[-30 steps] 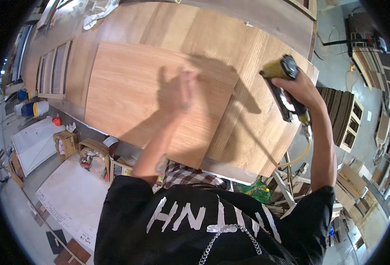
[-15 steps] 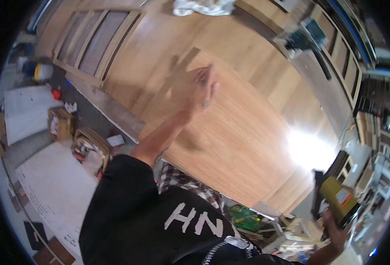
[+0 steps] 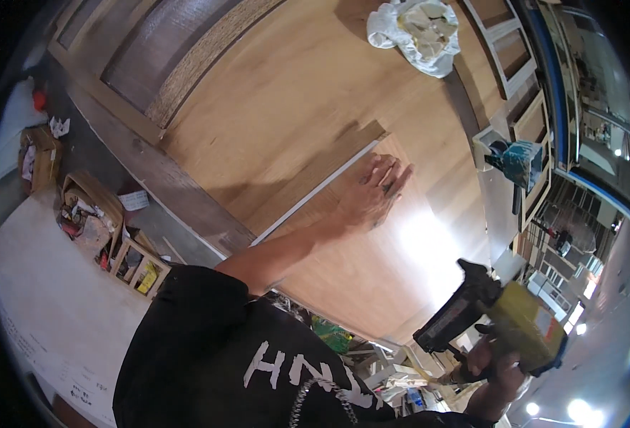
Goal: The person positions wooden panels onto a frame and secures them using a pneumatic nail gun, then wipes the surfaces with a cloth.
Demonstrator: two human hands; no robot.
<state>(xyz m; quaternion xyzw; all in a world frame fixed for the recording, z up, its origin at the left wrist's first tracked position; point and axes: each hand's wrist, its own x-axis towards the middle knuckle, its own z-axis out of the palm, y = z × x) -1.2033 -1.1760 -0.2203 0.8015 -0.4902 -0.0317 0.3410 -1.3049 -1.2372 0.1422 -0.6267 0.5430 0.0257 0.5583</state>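
Panel (image 3: 357, 278): on tabletop (image 3: 279, 107). Left hand (image 3: 375, 189): fingers loosely spread, empty, at panel's far end, contact unclear. Right hand (image 3: 497, 371): wrapped round nail gun (image 3: 525, 324), right of panel.

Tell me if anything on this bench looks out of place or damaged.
One thing stands out: a crumpled white bag on the wooden bench top, beyond the left hand. It looks odd, soft and bunched up against flat wood. I see no clear spill or damage.

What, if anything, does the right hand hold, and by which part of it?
The right hand holds a nail gun by its handle.
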